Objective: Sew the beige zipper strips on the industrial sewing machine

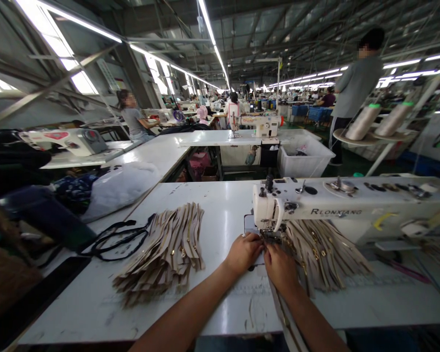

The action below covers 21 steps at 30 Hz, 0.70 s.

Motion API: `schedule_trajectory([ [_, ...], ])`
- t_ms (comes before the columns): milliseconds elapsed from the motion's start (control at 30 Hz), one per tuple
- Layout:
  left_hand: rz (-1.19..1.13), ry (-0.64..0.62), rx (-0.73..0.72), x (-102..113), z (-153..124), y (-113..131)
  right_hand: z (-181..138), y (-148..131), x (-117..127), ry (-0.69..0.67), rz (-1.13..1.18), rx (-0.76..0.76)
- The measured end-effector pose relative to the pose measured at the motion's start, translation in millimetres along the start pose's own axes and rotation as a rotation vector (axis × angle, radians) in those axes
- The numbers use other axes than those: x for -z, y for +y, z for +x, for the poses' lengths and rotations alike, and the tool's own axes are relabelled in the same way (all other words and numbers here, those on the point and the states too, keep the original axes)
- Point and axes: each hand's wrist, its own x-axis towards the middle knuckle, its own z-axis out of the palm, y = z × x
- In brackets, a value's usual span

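Observation:
Both my hands rest on the white table (220, 215) right at the needle of a white sewing machine (344, 205). My left hand (244, 252) lies knuckles up with its fingers curled onto a small beige zipper piece under the presser foot. My right hand (280, 266) pinches the same piece from the right; a beige strip runs from under it toward me. A fanned stack of beige zipper strips (168, 249) lies to the left of my hands. Another heap of the same strips (326, 254) sits under the machine arm, to the right.
Black cords (119, 239) lie left of the stack, beside a white plastic bag (121, 188) and dark cloth. Two thread cones (379, 120) stand behind the machine. A white bin (304, 156) and more sewing stations with several workers fill the hall beyond.

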Motion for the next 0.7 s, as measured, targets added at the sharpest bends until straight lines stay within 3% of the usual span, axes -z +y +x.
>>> schedule_trajectory([
  [533, -0.025, 0.005, -0.048, -2, 2, -8, 0, 2, 1, -0.052, -0.054, 0.045],
  [700, -0.069, -0.024, -0.087, 1, 3, -7, -17, 5, 6, -0.03, 0.009, 0.038],
])
